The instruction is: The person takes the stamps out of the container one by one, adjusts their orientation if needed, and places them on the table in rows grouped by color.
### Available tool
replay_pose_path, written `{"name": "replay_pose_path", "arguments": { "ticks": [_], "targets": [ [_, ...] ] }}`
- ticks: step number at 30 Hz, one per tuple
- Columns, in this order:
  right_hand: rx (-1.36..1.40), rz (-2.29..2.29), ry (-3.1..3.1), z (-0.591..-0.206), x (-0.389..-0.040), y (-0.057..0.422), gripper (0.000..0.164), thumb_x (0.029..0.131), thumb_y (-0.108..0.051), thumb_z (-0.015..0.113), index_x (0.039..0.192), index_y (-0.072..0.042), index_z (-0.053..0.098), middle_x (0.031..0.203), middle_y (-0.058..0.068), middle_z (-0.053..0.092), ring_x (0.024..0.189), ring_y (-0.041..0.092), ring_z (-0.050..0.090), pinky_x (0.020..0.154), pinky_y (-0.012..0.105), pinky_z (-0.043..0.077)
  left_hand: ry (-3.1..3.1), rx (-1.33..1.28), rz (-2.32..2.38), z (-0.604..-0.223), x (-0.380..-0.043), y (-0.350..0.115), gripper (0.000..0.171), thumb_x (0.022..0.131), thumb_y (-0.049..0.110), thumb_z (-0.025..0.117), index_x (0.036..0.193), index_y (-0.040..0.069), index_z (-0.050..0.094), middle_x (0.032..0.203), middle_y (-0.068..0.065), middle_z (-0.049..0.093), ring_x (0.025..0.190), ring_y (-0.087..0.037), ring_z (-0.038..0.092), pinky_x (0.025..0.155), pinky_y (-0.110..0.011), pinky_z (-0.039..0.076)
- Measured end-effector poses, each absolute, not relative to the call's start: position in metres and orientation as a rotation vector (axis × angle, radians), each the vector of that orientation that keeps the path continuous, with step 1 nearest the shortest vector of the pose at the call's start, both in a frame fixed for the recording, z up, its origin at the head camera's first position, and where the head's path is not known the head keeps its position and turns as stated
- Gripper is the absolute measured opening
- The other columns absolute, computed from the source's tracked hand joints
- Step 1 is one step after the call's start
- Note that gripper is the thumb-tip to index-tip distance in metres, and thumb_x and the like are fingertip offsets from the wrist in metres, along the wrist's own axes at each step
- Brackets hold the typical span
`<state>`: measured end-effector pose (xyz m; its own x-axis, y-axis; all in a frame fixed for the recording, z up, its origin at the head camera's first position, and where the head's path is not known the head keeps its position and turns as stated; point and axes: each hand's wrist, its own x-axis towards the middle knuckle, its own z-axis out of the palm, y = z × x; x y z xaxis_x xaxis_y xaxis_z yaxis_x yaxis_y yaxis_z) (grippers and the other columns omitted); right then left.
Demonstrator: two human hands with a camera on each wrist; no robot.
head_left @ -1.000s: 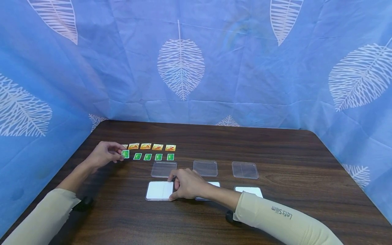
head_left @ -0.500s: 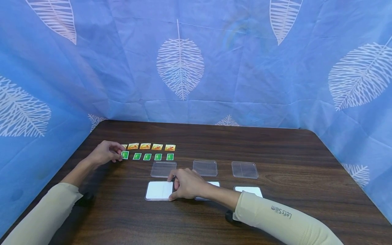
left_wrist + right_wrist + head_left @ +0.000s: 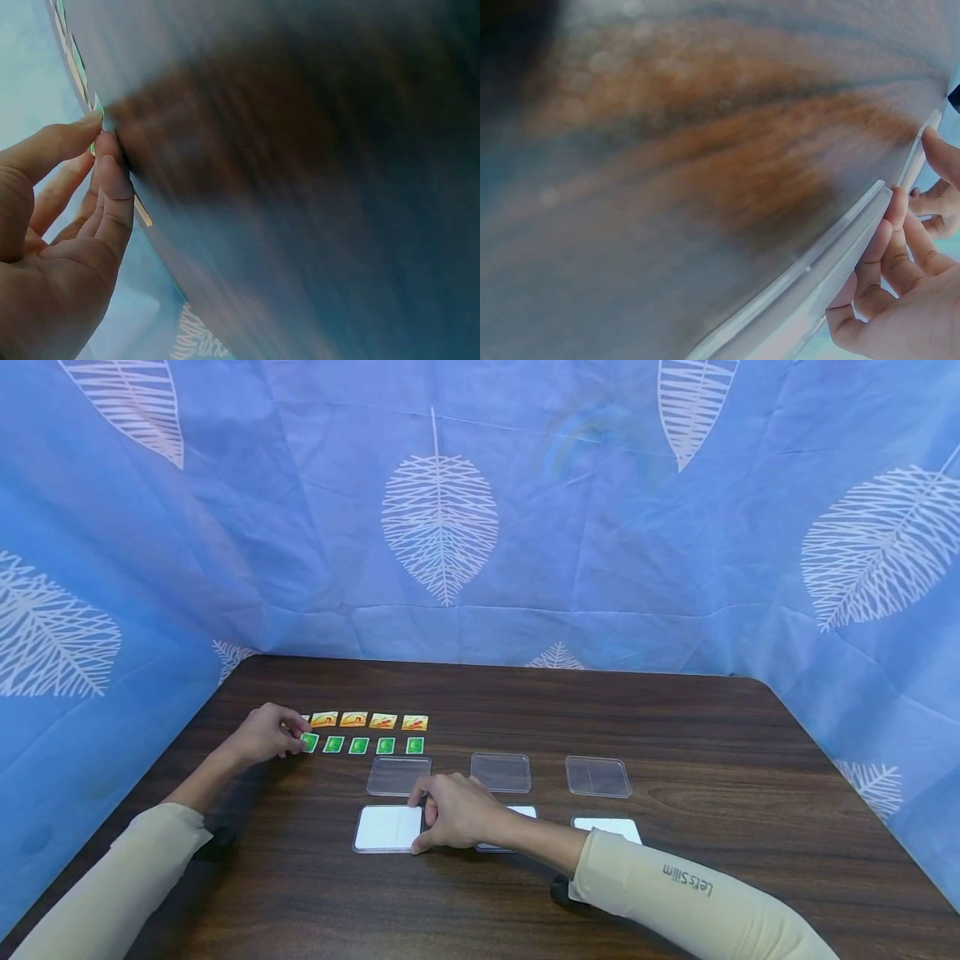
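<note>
In the head view my left hand point(image 3: 266, 734) pinches a small green stamp-like card point(image 3: 309, 742) by its left side, at the left end of a row of similar green cards point(image 3: 359, 746). The left wrist view shows the green card point(image 3: 98, 105) edge-on between thumb and fingertips, close over the wood. My right hand point(image 3: 459, 812) grips the right end of a clear flat case with a white insert point(image 3: 386, 828), thumb at the near corner and index finger at the far one. The right wrist view shows that case point(image 3: 802, 277) from the side, by the fingers.
Behind the green cards runs a row of yellow-orange cards point(image 3: 354, 719), its left end partly hidden by my left hand. Three transparent covers point(image 3: 501, 772) lie in a row. Two more white-filled cases, one at the right point(image 3: 609, 828), sit near my right forearm.
The pinched green card has come slightly down toward the near side and turned a little, now about level with its row. My right hand holds still on the case.
</note>
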<state>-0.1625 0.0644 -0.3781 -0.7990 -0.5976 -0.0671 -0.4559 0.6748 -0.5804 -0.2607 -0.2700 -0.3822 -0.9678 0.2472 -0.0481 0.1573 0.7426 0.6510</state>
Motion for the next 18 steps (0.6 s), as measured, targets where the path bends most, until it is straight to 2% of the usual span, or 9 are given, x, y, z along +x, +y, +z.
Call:
{"name": "replay_pose_path", "arguments": {
  "ticks": [18],
  "targets": [
    [-0.874,-0.815,2.650,-0.3793,-0.1625,0.0628,0.047,0.074,-0.023,0.095,0.112,-0.008,0.072,0.066,-0.011,0.057,0.057,0.001,0.050,0.059,0.022,0.039,2.886,0.305,0.899,-0.3758,-0.2578,-0.2656,0.021,0.090,-0.001,0.074,0.107,-0.013,0.071,0.092,-0.019,0.067,0.075,-0.023,0.059,0.062,-0.035,0.050]
  ]
}}
